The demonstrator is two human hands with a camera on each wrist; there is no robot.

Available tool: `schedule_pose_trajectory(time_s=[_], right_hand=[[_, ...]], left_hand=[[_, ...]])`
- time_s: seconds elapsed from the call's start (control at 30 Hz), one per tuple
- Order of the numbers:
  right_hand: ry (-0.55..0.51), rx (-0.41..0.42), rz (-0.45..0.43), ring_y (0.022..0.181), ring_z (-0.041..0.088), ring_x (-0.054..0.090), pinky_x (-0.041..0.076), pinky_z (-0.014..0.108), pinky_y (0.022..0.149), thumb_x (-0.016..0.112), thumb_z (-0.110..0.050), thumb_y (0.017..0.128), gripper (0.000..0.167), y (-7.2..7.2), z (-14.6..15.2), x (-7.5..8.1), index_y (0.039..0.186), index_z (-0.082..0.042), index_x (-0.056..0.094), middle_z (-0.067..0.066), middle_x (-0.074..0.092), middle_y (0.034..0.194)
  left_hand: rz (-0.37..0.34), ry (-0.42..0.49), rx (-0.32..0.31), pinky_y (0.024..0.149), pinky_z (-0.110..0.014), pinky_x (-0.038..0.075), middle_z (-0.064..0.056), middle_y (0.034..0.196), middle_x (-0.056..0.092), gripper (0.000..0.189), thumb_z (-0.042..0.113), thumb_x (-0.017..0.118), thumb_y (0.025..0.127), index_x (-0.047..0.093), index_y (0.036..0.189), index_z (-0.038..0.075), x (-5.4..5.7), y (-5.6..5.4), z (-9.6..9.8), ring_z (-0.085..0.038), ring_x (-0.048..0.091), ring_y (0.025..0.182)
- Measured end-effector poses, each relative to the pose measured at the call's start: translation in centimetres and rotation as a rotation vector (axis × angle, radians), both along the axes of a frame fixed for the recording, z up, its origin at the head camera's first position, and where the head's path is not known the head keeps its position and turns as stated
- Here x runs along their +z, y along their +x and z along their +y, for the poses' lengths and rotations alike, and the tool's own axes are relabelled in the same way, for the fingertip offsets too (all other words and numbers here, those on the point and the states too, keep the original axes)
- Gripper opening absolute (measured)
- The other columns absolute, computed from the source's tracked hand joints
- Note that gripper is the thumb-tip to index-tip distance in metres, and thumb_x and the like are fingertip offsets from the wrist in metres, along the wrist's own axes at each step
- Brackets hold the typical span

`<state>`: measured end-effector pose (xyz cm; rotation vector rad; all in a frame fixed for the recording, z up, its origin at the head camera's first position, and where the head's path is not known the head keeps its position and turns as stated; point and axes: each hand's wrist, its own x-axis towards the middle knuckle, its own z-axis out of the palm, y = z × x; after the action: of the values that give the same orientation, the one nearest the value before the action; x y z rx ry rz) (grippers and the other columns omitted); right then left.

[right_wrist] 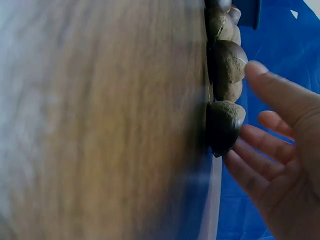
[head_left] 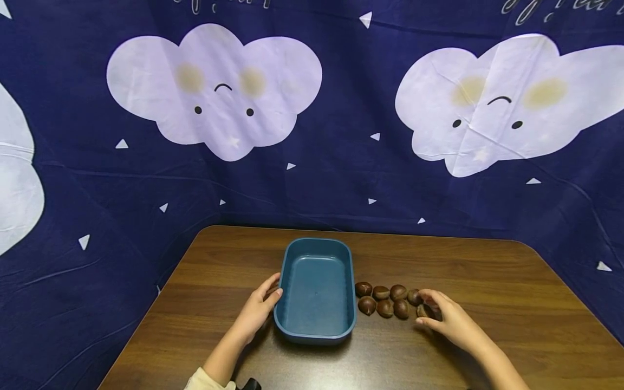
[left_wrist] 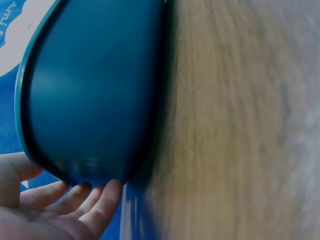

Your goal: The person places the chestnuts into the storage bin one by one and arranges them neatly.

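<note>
head view: one navy cloud-print cloth (head_left: 341, 187) backs one wood-grain table (head_left: 487, 271). on the table, one blue rectangular bin (head_left: 316, 298). two hands: the left hand (head_left: 255, 311), fingers loosely extended, touches the bin's left side; the right hand (head_left: 450, 319), thumb and fingers set wide, stands at the right end of the chestnuts (head_left: 398, 292). eight visible, two rows of four, right of the bin.
</note>
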<state>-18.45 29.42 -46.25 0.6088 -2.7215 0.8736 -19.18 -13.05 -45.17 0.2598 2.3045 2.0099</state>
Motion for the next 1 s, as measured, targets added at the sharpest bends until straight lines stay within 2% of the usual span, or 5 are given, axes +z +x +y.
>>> schedule_pose_trajectory(time_s=[0.13, 0.3, 0.5, 0.77, 1.0], right_hand=[[0.019, -0.023, -0.001, 0.089, 0.024, 0.057, 0.047, 0.038, 0.073, 0.077, -0.014, 0.07, 0.043, -0.01, 0.08, -0.11, 0.106, -0.003, 0.056, 0.005, 0.058, 0.1], [0.039, -0.036, -0.035, 0.083, 0.019, 0.056, 0.047, 0.035, 0.068, 0.076, -0.013, 0.071, 0.034, -0.04, 0.21, -0.13, 0.099, -0.006, 0.059, 0.0, 0.056, 0.095], [0.051, -0.045, -0.096, 0.085, 0.019, 0.057, 0.048, 0.033, 0.07, 0.076, -0.014, 0.07, 0.036, -0.06, 0.33, -0.27, 0.101, -0.007, 0.059, 0.001, 0.059, 0.098], [0.051, -0.004, -0.194, 0.092, 0.028, 0.058, 0.047, 0.039, 0.075, 0.075, -0.015, 0.071, 0.042, -0.22, 0.28, 0.07, 0.107, -0.004, 0.056, 0.01, 0.059, 0.107], [0.037, 0.006, -0.183, 0.09, 0.028, 0.06, 0.048, 0.038, 0.074, 0.075, -0.016, 0.071, 0.041, -0.21, -0.07, 0.36, 0.106, -0.002, 0.057, 0.012, 0.06, 0.105]], left_hand=[[-0.011, 0.033, -0.002, 0.093, -0.047, 0.035, -0.023, 0.134, 0.037, 0.048, 0.014, 0.047, 0.094, 0.031, 0.138, 0.002, -0.05, 0.03, 0.06, -0.037, 0.035, 0.121], [-0.02, 0.041, 0.001, 0.09, -0.046, 0.038, -0.024, 0.133, 0.037, 0.048, 0.016, 0.047, 0.094, 0.031, 0.138, 0.002, -0.16, 0.01, 0.08, -0.036, 0.037, 0.12], [-0.024, 0.038, -0.001, 0.085, -0.045, 0.041, -0.022, 0.132, 0.039, 0.049, 0.018, 0.047, 0.094, 0.031, 0.138, 0.003, -0.12, 0.0, 0.11, -0.036, 0.039, 0.117], [-0.023, 0.05, -0.004, 0.087, -0.048, 0.039, -0.024, 0.133, 0.037, 0.049, 0.018, 0.047, 0.095, 0.03, 0.138, 0.003, -0.1, 0.0, 0.12, -0.037, 0.038, 0.118], [-0.029, 0.042, 0.005, 0.087, -0.048, 0.039, -0.024, 0.132, 0.039, 0.049, 0.019, 0.048, 0.094, 0.032, 0.138, 0.003, -0.35, -0.07, 0.05, -0.037, 0.039, 0.117]])
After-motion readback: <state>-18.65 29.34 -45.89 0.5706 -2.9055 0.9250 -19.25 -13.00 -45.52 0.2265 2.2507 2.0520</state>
